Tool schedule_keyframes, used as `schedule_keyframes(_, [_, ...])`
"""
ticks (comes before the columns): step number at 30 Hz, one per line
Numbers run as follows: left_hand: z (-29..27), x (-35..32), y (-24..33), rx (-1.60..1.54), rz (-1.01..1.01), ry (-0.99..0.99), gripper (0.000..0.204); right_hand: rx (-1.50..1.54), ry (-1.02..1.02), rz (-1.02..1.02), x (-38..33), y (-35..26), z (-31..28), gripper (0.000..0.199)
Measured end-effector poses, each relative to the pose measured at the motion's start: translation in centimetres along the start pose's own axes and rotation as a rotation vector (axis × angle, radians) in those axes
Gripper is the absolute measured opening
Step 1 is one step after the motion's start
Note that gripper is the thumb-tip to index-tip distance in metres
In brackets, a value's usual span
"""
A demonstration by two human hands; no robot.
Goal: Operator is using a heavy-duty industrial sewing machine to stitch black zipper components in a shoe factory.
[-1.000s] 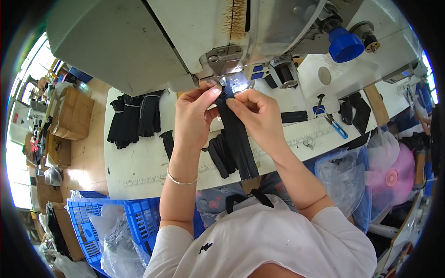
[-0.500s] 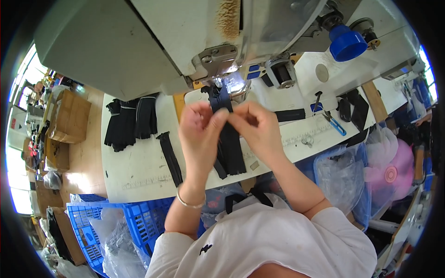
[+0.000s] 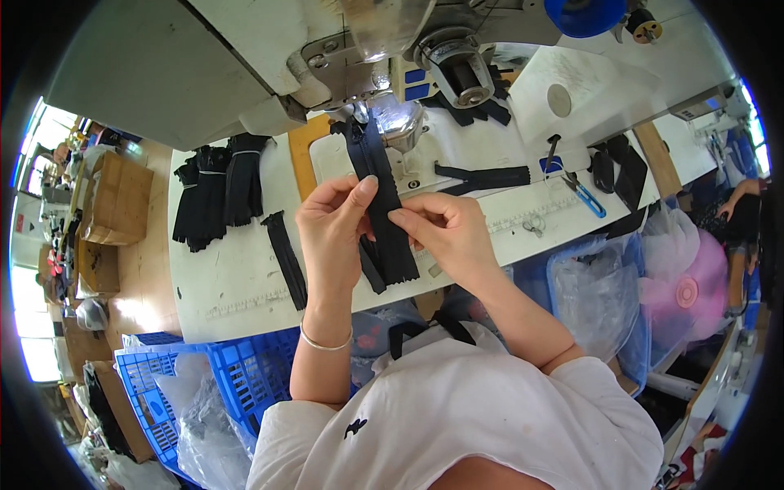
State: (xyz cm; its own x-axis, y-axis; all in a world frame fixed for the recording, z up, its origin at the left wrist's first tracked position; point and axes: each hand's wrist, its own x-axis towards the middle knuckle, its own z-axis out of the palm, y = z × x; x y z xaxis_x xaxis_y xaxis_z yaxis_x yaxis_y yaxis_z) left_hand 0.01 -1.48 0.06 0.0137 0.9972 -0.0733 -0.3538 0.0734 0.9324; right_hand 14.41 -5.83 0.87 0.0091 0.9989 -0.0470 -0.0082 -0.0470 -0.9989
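A black zipper strip runs from under the needle area of the sewing machine toward me, across the white table. My left hand pinches its left edge between thumb and fingers. On the opposite edge, my right hand grips the same strip, thumb on top. The strip's lower end hangs loose between my wrists, over another narrow black strip. Left of my left hand lies a separate black zipper. Another zipper rests beyond my right hand.
Bundled black zippers lie at the table's left. Blue-handled thread snips and a metal ring lie at the right. A blue crate stands below the left edge, a plastic-lined blue bin and pink fan at the right.
My hands have drawn apart from their close pinch and now hold opposite edges of the strip. The whole view has shifted, showing more of the table behind the machine.
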Motion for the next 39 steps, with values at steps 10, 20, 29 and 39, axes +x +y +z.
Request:
schedule_keyframes(10, [0.5, 0.0, 0.6, -0.127, -0.079, -0.028, 0.010, 0.011, 0.038, -0.117, 0.0, -0.2, 0.1, 0.017])
schedule_keyframes(20, [1.2, 4.0, 2.3, -0.084, 0.031, -0.030, 0.009, -0.001, 0.113, -0.209, 4.0, -2.0, 0.8, 0.017])
schedule_keyframes(29, [0.0, 9.6, 1.4, -0.104, 0.173, 0.034, 0.010, -0.287, 0.021, -0.214, -0.5, 2.2, 0.2, 0.011])
schedule_keyframes(39, [0.6, 7.5, 3.2, -0.063, 0.142, 0.082, 0.007, -1.139, 0.411, -0.446, 2.3, 7.7, -9.9, 0.018])
